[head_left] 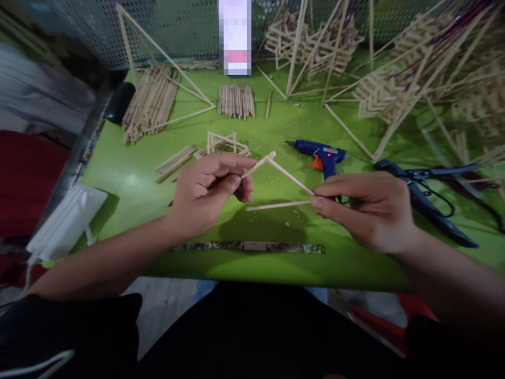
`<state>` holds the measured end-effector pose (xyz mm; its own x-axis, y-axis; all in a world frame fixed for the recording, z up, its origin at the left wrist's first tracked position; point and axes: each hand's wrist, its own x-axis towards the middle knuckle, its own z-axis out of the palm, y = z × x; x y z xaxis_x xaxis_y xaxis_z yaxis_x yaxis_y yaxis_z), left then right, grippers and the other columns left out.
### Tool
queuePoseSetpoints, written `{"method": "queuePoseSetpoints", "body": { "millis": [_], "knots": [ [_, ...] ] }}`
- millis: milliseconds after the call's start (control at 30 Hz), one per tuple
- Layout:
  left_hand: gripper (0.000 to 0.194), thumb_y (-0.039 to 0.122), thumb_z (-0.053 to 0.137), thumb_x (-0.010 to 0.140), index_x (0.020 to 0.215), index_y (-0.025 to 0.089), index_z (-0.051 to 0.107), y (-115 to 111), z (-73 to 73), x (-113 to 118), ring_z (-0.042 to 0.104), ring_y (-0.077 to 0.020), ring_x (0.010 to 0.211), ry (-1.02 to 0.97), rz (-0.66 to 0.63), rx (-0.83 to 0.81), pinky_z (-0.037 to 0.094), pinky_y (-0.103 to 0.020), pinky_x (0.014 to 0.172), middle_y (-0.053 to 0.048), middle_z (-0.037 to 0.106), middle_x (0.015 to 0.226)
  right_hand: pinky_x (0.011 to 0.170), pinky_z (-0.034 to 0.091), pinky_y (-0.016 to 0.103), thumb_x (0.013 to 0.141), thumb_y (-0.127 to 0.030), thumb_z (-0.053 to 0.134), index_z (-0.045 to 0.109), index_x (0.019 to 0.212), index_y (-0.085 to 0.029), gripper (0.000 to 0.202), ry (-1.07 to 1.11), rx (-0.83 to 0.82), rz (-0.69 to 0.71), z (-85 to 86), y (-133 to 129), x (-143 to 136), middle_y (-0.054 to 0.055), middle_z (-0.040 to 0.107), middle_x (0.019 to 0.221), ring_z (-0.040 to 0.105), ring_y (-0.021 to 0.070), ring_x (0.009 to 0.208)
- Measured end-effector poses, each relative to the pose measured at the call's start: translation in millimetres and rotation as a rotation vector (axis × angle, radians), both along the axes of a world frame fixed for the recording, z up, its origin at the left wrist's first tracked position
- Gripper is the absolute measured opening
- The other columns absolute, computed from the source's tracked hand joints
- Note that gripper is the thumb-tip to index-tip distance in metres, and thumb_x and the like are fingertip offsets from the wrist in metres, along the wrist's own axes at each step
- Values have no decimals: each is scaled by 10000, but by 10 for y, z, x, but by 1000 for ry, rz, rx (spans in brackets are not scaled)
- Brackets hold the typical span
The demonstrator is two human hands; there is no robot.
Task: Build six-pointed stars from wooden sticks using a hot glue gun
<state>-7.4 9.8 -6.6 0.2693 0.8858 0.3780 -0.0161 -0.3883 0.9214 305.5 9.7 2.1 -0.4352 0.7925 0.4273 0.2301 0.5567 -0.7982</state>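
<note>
Between my hands is a thin wooden stick frame (290, 176), its pieces joined at angles. My left hand (215, 189) pinches the stick that slopes up to the top joint. With thumb and forefinger, my right hand (363, 208) grips the right corner, where two sticks meet; the lower stick's left end is free. Just beyond my right hand lies a blue glue gun (319, 151) with an orange trigger and a small red light. Behind my left hand sits a small star-like stick frame (223, 143), partly hidden by the fingers.
Bundled sticks (152, 102) and a shorter stick row (236, 101) lie at the back. Finished-looking stick structures (389, 97) crowd the back right. Dark-handled cutters (430, 202) are at right, a white power strip (67, 221) at left, a flat ruler-like strip (252, 246) near the front edge.
</note>
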Motion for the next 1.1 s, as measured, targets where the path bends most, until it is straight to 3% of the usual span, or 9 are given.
{"method": "queuePoseSetpoints", "body": {
  "millis": [367, 733, 1100],
  "knots": [
    [276, 83, 726, 1090, 1270, 223, 880, 2, 17, 10, 874, -179, 828, -10, 15, -26, 786, -314, 772, -31, 878, 956, 511, 460, 298, 956, -183, 944, 880, 917, -261, 108, 40, -69, 2, 2, 14, 6, -20, 800, 764, 711, 139, 604],
    [238, 114, 787, 1047, 1242, 206, 887, -80, 58, 59, 899, -206, 903, 46, 142, -26, 809, -363, 845, -51, 914, 1019, 503, 443, 307, 962, -165, 925, 875, 903, -258, 121, 30, -57, -20, 16, 4, -1, -14, 801, 761, 704, 138, 598],
    [218, 247, 821, 1081, 1291, 215, 870, -138, 3, 60, 913, -236, 938, 108, 140, -71, 824, -411, 897, -81, 921, 1088, 482, 453, 318, 972, -145, 869, 866, 893, -290, 165, -1, 17, -54, 32, -3, -18, -29, 788, 737, 697, 148, 581]
  ]
}}
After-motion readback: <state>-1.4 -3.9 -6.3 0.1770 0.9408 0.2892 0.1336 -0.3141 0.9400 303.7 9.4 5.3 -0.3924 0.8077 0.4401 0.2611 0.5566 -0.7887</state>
